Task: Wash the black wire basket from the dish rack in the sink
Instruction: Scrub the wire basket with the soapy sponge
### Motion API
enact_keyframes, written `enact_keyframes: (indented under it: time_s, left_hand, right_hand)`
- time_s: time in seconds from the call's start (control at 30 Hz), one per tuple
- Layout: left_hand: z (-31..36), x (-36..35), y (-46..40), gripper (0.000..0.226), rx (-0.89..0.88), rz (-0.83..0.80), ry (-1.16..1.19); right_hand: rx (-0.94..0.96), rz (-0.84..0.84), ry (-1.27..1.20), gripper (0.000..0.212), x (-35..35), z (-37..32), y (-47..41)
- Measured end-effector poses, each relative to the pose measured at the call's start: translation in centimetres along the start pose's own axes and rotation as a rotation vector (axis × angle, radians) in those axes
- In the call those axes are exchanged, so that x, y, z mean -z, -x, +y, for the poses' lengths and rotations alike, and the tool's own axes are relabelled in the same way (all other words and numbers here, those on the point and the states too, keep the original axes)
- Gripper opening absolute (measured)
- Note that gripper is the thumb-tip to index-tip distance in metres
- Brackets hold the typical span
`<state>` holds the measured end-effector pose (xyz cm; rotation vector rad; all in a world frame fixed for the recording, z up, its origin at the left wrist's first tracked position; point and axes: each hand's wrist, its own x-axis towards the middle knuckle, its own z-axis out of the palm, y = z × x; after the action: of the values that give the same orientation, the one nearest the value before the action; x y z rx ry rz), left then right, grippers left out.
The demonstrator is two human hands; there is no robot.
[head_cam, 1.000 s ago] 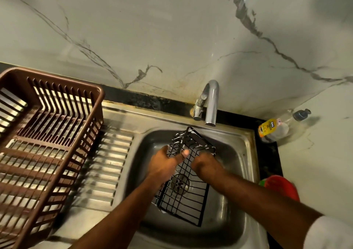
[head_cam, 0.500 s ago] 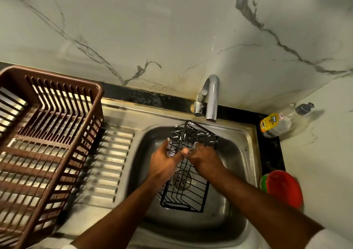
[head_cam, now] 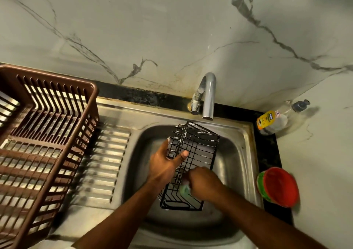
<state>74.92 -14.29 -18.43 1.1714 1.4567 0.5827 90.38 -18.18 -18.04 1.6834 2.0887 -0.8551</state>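
Both forearms reach forward over the steel sink (head_cam: 246,153). The left hand (head_cam: 164,164) grips the left long edge of the black wire basket (head_cam: 198,145), thumb laid over the wire and fingers wrapped behind it. The right hand (head_cam: 204,183) is curled into a fist around a pale green scrubber (head_cam: 185,189), pressing it against the basket's wires near the middle. The basket stands tilted inside the basin, its far end raised toward the curved tap (head_cam: 208,95) and its near end low in the bowl. White suds cling to the upper wires. The right hand hides part of the basket's grid, and most of the scrubber is buried in the fist. The left fingertips are blurred.
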Motion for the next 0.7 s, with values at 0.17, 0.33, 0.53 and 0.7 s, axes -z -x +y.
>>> enact_keyframes:
  time_s: [0.17, 0.33, 0.53, 0.7]
  left_hand:
    - [0.1, -0.3, 0.1, 0.120, -0.022, 0.016, 0.048]
    - [-1.3, -0.5, -0.5, 0.107, -0.062, 0.009, 0.149]
    - [-2.1, -1.1, -0.7, 0.110, -0.086, -0.021, 0.147]
    - [-2.3, -1.0, -0.7, 0.115, -0.050, 0.013, 0.306]
  right_hand:
    - [-0.008, 0.129, 0.306, 0.025, 0.0, -0.2, -0.4]
    - [-0.068, -0.172, 0.258, 0.022, -1.6, -2.1, 1.6]
    - [-0.409, 0.509, -0.445, 0.020, 2.7, 0.4, 0.4]
    - [-0.264, 0.620, -0.144, 0.055, 1.3, -0.4, -1.5]
